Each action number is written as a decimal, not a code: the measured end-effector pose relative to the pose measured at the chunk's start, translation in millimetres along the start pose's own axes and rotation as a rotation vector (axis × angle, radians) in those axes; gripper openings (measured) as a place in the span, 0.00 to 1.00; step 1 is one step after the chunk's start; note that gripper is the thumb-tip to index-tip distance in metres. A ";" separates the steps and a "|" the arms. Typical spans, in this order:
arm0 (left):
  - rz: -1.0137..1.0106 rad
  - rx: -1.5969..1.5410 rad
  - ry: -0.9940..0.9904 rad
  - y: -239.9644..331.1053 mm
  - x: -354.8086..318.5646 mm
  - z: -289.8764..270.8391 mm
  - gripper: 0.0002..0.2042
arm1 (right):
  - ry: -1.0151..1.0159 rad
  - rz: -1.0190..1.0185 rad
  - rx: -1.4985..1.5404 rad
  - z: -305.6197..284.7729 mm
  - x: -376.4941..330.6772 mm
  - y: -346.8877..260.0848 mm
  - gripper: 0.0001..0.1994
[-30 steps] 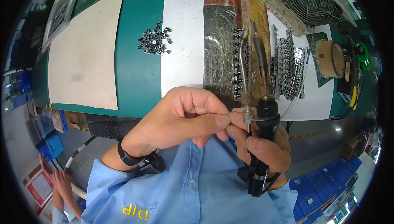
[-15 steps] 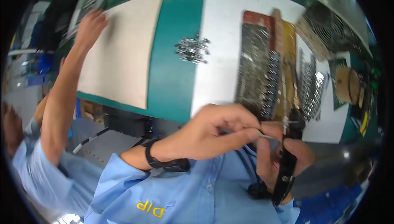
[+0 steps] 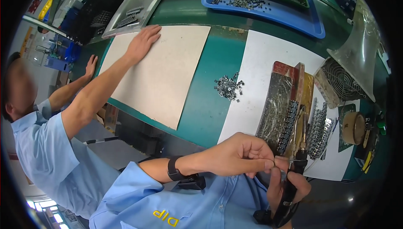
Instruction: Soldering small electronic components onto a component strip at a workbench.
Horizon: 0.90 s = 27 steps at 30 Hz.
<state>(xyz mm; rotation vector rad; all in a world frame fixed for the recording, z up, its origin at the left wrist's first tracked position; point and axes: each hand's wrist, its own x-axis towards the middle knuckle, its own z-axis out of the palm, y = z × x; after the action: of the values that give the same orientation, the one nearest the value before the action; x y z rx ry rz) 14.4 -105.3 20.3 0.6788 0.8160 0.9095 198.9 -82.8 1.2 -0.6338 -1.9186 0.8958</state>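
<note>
Your left hand (image 3: 239, 155) pinches a thin wire (image 3: 289, 159) at its fingertips, your right hand (image 3: 289, 187) clenched round a black soldering iron (image 3: 294, 187) just below it. The iron's long axis runs up toward the wire, tip nearly touching, over the counter (image 3: 210, 103) edge.

The single head view looks down from above the person's chest, its fisheye bending the green workbench (image 3: 201, 103) toward a dark round rim. It sits close over the left hand (image 3: 241, 153) and right hand (image 3: 289, 187), which meet low and right of centre. It faces forward across the bench, taking in a co-worker's arm (image 3: 105, 86) at left.
</note>
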 end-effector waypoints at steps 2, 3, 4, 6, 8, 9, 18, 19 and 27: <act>0.040 -0.001 -0.004 -1.5 -0.2 -0.2 0.07 | 0.005 -0.004 -0.005 0.6 1.8 -0.3 0.20; 0.057 -0.008 -0.006 -3.1 -0.4 0.2 0.07 | 0.008 0.001 -0.007 0.1 1.2 -1.0 0.20; 0.058 -0.014 -0.008 -3.1 -0.6 0.8 0.07 | 0.009 0.007 -0.009 -0.3 0.7 -1.8 0.20; 0.076 -0.015 0.014 -1.0 -1.7 2.6 0.07 | 0.010 0.022 -0.007 0.4 1.1 -3.6 0.20; 0.085 -0.020 0.027 -3.0 -2.1 3.9 0.07 | 0.023 0.045 0.005 1.1 1.9 -5.1 0.20; 0.129 -0.023 0.033 -5.4 -2.1 4.7 0.07 | 0.018 0.047 0.005 0.6 1.3 -5.9 0.20; 0.353 0.188 0.028 -16.9 1.3 1.9 0.06 | 0.056 0.117 0.006 -1.1 -4.0 -7.4 0.21; 0.393 0.242 0.036 -18.9 2.8 0.7 0.06 | 0.043 0.132 0.011 -1.4 -2.5 -7.9 0.21; 0.453 0.267 0.154 -23.9 4.0 0.0 0.04 | -0.060 0.075 0.034 -3.8 17.0 -4.4 0.24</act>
<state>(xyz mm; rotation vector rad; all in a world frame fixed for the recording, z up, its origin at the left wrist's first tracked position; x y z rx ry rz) 25.5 -112.7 0.2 1.0638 0.9493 1.2859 194.0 -71.9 14.7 -0.6691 -1.9391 1.0028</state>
